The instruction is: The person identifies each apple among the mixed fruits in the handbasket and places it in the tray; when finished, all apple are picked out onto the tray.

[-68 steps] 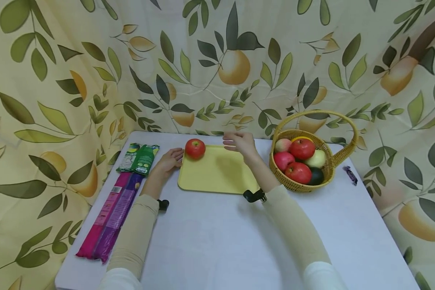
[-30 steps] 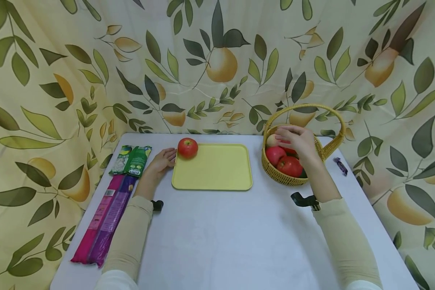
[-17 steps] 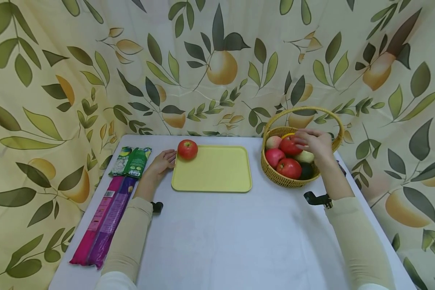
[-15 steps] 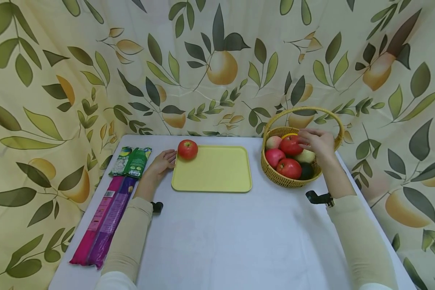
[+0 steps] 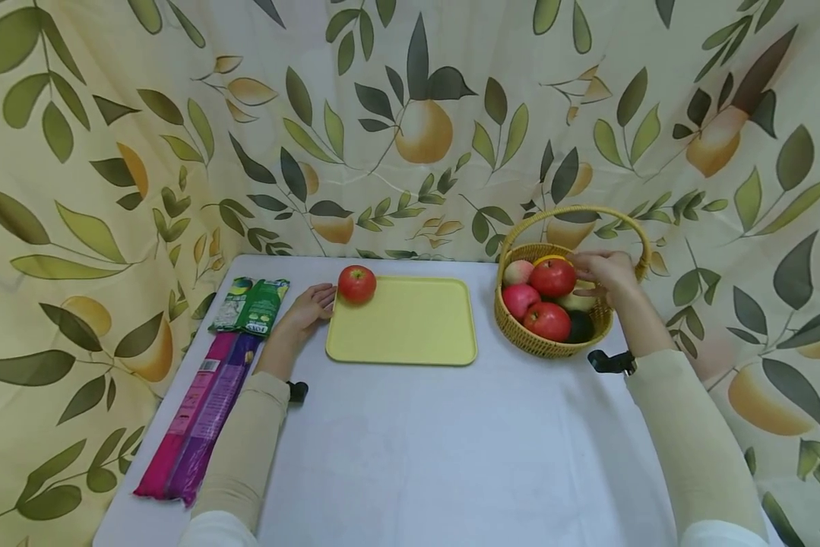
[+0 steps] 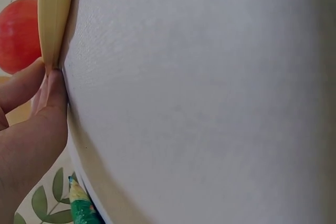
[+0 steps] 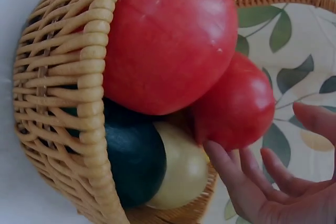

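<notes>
My left hand (image 5: 309, 308) rests its nearly straight fingertips at the left edge of the yellow tray (image 5: 410, 327); the left wrist view has thumb and fingers right at the tray's rim. A red apple (image 5: 357, 284) sits on the tray's back left corner, near these fingers. My right hand (image 5: 604, 270) reaches over the right side of a wicker basket (image 5: 539, 346), under its handle. Its fingertips are at the rear red apple (image 5: 553, 277); in the right wrist view one fingertip meets the apple's underside (image 7: 233, 106), with the thumb spread apart.
The basket also holds a front red apple (image 5: 547, 322), a pinkish-red fruit (image 5: 520, 301), a pale peach-like fruit (image 5: 518, 273), a dark green fruit (image 5: 580, 327) and a pale green one (image 7: 184, 169). Purple-pink packs (image 5: 201, 418) and a green packet (image 5: 262, 307) lie left.
My right hand has gone from above the tray to the basket, passed over the fruit, then shifted to the rear apple's right side. My left hand stays at the tray's edge.
</notes>
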Action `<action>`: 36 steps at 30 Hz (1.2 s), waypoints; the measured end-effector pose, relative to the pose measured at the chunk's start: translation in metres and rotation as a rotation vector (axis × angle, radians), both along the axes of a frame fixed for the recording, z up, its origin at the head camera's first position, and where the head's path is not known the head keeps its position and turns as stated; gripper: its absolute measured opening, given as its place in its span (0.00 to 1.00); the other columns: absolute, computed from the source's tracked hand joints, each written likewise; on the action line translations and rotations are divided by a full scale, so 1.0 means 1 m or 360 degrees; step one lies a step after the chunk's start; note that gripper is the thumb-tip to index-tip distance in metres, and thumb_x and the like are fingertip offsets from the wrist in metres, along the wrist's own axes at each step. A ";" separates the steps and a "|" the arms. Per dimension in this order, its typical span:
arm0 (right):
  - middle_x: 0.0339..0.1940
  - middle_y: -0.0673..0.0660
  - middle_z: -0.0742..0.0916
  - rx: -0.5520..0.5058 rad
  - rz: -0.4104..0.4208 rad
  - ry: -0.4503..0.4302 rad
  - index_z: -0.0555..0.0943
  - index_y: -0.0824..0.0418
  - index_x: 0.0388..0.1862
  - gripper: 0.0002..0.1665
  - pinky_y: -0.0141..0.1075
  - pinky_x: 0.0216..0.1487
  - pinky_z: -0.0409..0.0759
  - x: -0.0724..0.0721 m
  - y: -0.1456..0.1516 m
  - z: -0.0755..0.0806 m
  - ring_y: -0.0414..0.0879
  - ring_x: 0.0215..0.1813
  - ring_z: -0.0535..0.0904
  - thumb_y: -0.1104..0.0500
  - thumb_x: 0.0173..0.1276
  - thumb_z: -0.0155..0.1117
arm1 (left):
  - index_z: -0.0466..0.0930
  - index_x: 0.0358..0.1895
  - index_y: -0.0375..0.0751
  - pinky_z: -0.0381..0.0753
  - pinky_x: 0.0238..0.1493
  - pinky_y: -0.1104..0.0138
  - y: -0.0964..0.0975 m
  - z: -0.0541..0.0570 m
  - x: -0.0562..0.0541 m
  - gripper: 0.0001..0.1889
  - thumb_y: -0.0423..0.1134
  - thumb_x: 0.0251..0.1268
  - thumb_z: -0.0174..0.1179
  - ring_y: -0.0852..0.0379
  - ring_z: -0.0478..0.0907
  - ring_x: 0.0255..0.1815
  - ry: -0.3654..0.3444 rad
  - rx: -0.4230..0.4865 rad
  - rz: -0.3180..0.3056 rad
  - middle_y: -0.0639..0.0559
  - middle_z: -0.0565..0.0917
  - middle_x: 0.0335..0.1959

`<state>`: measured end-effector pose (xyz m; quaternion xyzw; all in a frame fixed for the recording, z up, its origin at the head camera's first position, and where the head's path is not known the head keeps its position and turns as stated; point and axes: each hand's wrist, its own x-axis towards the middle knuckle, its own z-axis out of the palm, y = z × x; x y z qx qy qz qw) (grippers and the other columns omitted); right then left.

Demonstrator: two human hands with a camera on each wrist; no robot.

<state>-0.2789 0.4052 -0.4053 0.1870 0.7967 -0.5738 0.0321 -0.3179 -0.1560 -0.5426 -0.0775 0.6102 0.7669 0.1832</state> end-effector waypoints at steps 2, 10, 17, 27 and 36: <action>0.43 0.48 0.83 -0.0023 0.0007 -0.0027 0.78 0.61 0.61 0.26 0.53 0.53 0.86 -0.004 0.000 -0.006 0.42 0.44 0.85 0.48 0.72 0.71 | 0.47 0.84 0.35 0.61 0.80 0.61 -0.001 -0.001 0.000 0.46 0.06 0.61 0.44 0.49 0.56 0.83 -0.0007 0.0008 -0.0007 0.39 0.57 0.84; 0.54 0.54 0.78 0.0072 -0.0071 -0.0083 0.76 0.63 0.63 0.34 0.53 0.55 0.86 -0.011 -0.006 -0.013 0.48 0.51 0.80 0.46 0.66 0.77 | 0.50 0.84 0.37 0.62 0.79 0.61 0.000 0.002 -0.001 0.45 0.08 0.63 0.47 0.50 0.58 0.83 -0.0032 -0.0023 0.0001 0.41 0.59 0.83; 0.53 0.55 0.77 0.0090 -0.0153 -0.0074 0.80 0.60 0.53 0.27 0.53 0.51 0.88 -0.017 -0.010 -0.014 0.44 0.43 0.81 0.46 0.64 0.78 | 0.50 0.84 0.38 0.62 0.79 0.61 -0.004 0.001 -0.004 0.45 0.09 0.63 0.47 0.51 0.58 0.83 -0.0022 -0.0043 0.0015 0.42 0.60 0.83; 0.62 0.61 0.76 0.0128 -0.0247 -0.0119 0.77 0.64 0.61 0.36 0.54 0.52 0.87 -0.016 -0.009 -0.019 0.53 0.54 0.81 0.44 0.63 0.78 | 0.51 0.84 0.39 0.62 0.79 0.62 -0.004 -0.005 -0.006 0.46 0.09 0.63 0.49 0.52 0.59 0.83 -0.0053 -0.0053 0.0003 0.43 0.60 0.83; 0.48 0.50 0.81 0.0020 -0.0257 -0.0017 0.82 0.54 0.51 0.23 0.45 0.41 0.91 -0.004 -0.009 -0.009 0.41 0.42 0.80 0.45 0.63 0.78 | 0.50 0.84 0.38 0.62 0.79 0.62 0.000 0.002 -0.003 0.45 0.08 0.63 0.47 0.51 0.58 0.83 -0.0047 -0.0055 0.0010 0.42 0.59 0.83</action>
